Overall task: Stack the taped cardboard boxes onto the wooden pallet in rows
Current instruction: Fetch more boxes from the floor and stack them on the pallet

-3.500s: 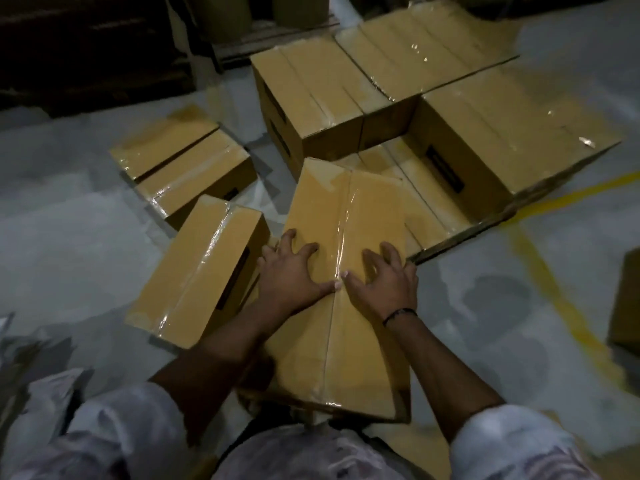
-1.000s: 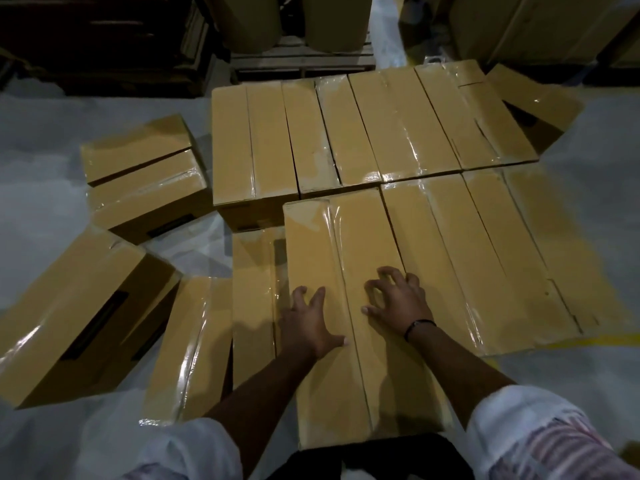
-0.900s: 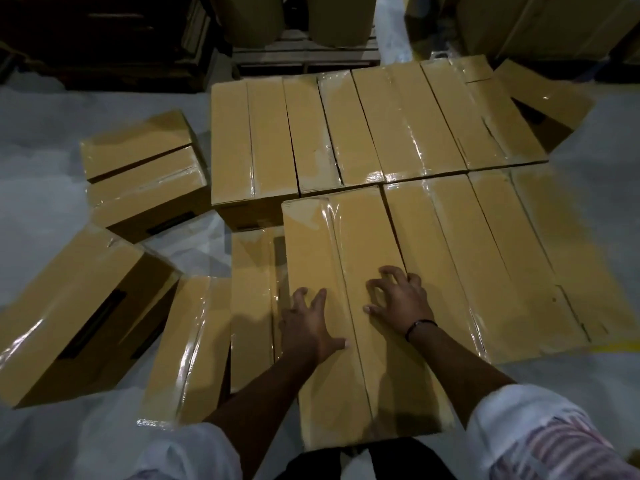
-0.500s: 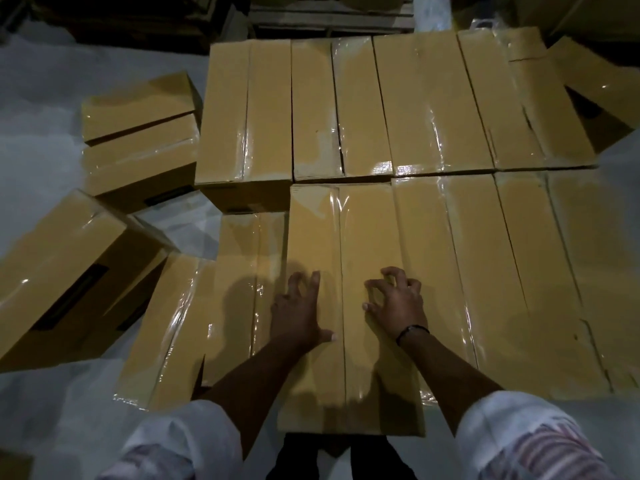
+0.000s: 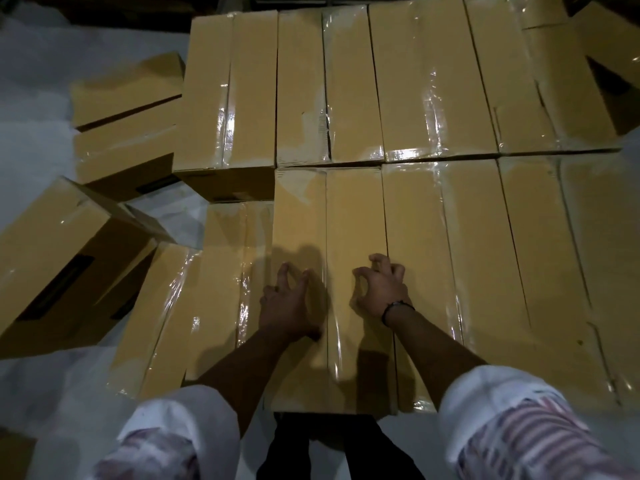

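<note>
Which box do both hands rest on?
The box straight ahead, its taped seam between left hand and right hand; no other box lies under both.

I see the tan, tape-glossed box [image 5: 353, 220] lying flat in the near row, its top level with its right neighbour [image 5: 478, 258], touching it and butting end-on against the back row [image 5: 429, 84]. A lower box [image 5: 225, 282] lies just beside it on the left, and loose boxes [image 5: 62, 258] sit askew farther left.
</note>
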The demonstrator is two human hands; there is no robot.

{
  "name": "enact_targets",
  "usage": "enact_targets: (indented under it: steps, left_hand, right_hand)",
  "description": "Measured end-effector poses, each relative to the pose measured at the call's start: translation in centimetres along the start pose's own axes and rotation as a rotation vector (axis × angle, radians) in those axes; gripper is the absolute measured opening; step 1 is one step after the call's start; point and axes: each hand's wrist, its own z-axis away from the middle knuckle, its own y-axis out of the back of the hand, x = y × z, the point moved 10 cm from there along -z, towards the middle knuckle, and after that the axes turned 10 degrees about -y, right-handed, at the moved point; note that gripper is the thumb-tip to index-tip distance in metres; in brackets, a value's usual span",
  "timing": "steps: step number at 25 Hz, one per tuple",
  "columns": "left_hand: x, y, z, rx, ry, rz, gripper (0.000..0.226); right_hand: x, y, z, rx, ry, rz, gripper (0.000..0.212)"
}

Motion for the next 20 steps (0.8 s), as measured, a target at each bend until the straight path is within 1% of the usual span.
enact_targets:
  steps: [2, 5, 8, 10, 13, 15, 17, 20]
  left_hand:
    - [0.0, -0.6, 0.1, -0.041, 0.003, 0.0, 0.148]
    - [0.6, -1.8, 1.1, -0.097, -0.026, -0.021, 0.142]
    - [1.1, -4.2, 4.2, -0.159, -0.017, -0.025, 0.137]
    - [1.5, -6.5, 7.4, -0.207, 0.004, 0.018, 0.137]
    - [1.8, -9.4, 12.1, -0.235, 0.014, 0.032, 0.135]
    - [2.0, -10.6, 14.1, -0.248, 0.002, -0.003, 0.135]
    - [2.1, -10.8, 15.1, -0.221, -0.021, -0.083, 0.134]
    - [1.7, -10.8, 15.3, -0.188, -0.053, -0.185, 0.125]
  right_hand:
    - [0.0, -0.6, 0.5, 0.011, 0.049, 0.122, 0.07]
    - [0.4, -2.2, 2.3, 0.018, 0.107, 0.282, 0.085]
    - [2.4, -4.2, 5.6, -0.021, 0.103, 0.286, 0.086]
    - [4.3, -5.8, 8.5, -0.072, 0.087, 0.295, 0.085]
    - [7.3, -8.6, 12.7, -0.122, 0.079, 0.35, 0.094]
    - [8.7, -9.9, 14.5, -0.118, 0.07, 0.382, 0.097]
    - [9.2, -10.9, 15.6, -0.112, 0.07, 0.387, 0.095]
    - [9.3, -11.6, 16.2, -0.069, 0.053, 0.39, 0.093]
